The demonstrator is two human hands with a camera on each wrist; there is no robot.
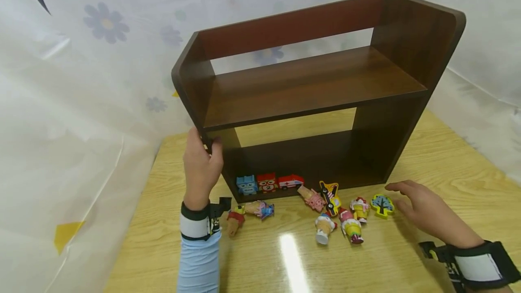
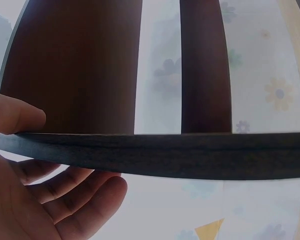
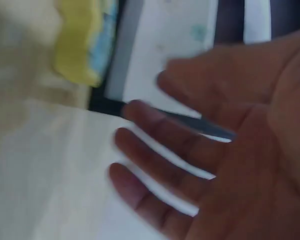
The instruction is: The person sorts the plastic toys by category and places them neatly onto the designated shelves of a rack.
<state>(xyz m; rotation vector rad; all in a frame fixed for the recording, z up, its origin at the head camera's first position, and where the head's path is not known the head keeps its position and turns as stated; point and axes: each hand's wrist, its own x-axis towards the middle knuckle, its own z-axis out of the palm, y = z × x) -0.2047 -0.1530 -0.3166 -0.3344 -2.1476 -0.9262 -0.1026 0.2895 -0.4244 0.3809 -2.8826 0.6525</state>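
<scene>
A dark brown two-tier wooden shelf (image 1: 309, 87) stands on the table. My left hand (image 1: 202, 166) grips the edge of its left side panel (image 2: 190, 155), thumb on the inner face and fingers on the outer. Low at the right, my right hand (image 1: 427, 211) holds nothing, its fingers apart and loosely bent. Just left of its fingertips is a small tree-shaped piece (image 1: 382, 205) with a yellow edge, blurred in the right wrist view. A blue owl block (image 1: 247, 185), a red owl block (image 1: 267, 182) and a red ambulance (image 1: 291, 181) line the bottom tier's left front.
In front of the shelf lie several ice-cream figures, including a pink-topped one (image 1: 351, 227) and a blue-topped one (image 1: 324, 228). A yellow crane-truck piece (image 1: 330, 198) leans at the shelf's front edge. More small figures (image 1: 260, 210) lie at the left. Flowered sheeting (image 1: 106, 21) hangs behind.
</scene>
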